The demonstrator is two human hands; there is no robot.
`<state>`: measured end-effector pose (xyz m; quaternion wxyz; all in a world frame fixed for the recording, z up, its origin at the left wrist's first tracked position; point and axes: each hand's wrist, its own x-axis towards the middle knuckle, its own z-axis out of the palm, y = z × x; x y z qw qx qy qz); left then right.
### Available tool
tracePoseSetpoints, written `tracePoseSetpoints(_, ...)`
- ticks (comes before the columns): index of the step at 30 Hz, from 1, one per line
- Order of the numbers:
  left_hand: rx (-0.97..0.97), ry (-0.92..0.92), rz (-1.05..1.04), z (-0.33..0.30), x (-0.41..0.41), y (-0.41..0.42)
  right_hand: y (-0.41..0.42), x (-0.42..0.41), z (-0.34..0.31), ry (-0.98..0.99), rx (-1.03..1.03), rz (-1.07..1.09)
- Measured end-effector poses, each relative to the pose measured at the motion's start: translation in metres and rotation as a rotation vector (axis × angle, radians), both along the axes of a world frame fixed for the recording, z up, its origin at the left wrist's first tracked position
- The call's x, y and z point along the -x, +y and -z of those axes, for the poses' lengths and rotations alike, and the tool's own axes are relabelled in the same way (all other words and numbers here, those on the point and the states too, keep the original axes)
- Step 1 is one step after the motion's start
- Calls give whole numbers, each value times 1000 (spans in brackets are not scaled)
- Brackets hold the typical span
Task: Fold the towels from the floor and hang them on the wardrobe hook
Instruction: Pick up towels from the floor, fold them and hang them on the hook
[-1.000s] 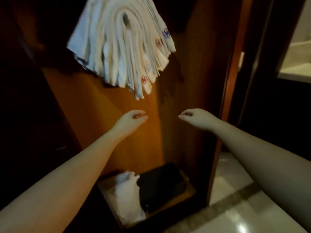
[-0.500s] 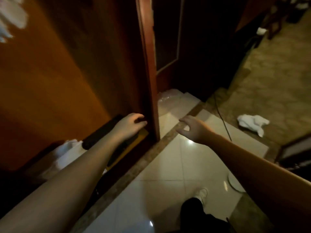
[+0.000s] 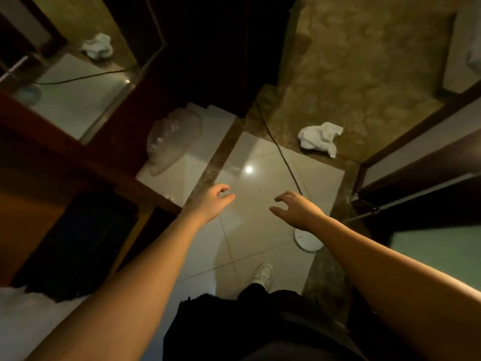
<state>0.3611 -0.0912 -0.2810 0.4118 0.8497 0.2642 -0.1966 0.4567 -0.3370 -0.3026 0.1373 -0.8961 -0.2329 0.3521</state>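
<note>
Left hand (image 3: 212,201) and right hand (image 3: 295,209) hang loosely curled, empty. Crumpled towel (image 3: 318,138) lies beyond; black cable (image 3: 282,157) crosses between

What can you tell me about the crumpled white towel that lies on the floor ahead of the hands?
The crumpled white towel looks like soft cloth, bunched into a loose heap with deep folds and one corner trailing toward the lower right. It is not folded. It lies on the brown patterned floor, close to the edge of the pale glossy tiles, to the right of a thin black cable. Nothing touches it: the left hand and the right hand are both empty, nearer the camera.
</note>
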Motion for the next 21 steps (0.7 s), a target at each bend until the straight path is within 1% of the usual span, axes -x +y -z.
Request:
tracePoseSetpoints(5,29,124,66,43,-83,-24,-40,-63,38,57,105,152)
tracePoseSetpoints(9,28,149,128,75,-162,-29,-64,-121,70,122,176,272)
tracePoseSetpoints(15,36,209,315,126,-306,-27,-76,-214,117,225,251,484)
tracePoseSetpoints(18,11,241,410,147,-385,-23,-73,-263,140,298,263,593)
tracePoseSetpoints(21,-4,240,467,166,-459,-23,-70,-316,159,344,226,674)
